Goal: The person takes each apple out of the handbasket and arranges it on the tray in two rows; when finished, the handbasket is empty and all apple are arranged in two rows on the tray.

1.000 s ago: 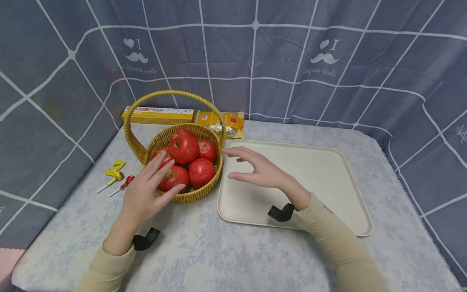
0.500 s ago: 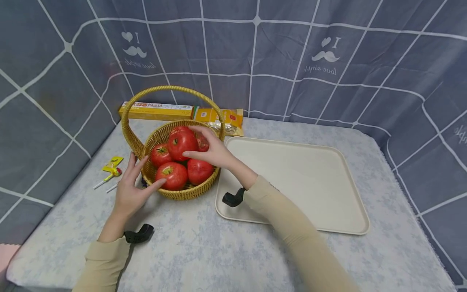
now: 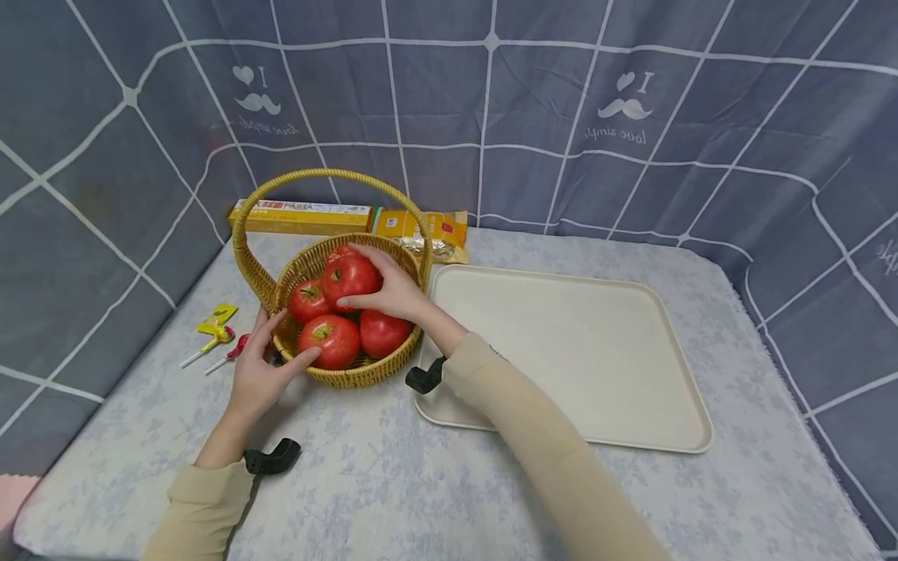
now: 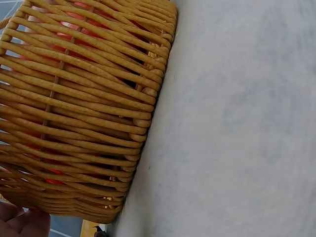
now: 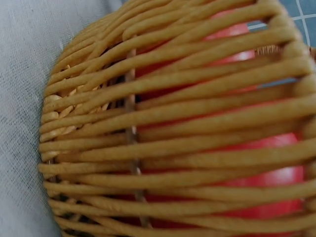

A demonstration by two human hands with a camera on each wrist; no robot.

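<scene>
A wicker basket point(image 3: 358, 377) with a tall arched handle holds several red apples. My right hand point(image 3: 400, 294) reaches over the basket's right rim and grips the top apple point(image 3: 348, 279), with fingers behind it and thumb in front. My left hand point(image 3: 261, 375) holds the basket's left front side, the thumb near the rim by the front apple point(image 3: 330, 341). In the left wrist view, its fingers point(image 4: 29, 224) touch the woven wall. The right wrist view shows red fruit through the basket weave point(image 5: 197, 158); the right hand is out of that picture.
A beige tray point(image 3: 561, 351) lies right of the basket. Behind stand a yellow pasta box point(image 3: 302, 218) and an orange packet point(image 3: 421, 234). Left of the basket lie a yellow-wrapped sweet point(image 3: 219, 315), a yellow lollipop point(image 3: 220, 335) and a red lollipop point(image 3: 238, 347).
My right hand has moved left from above the tray onto the top apple and taken hold of it. My left hand has shifted from over the fruit to the basket's left side.
</scene>
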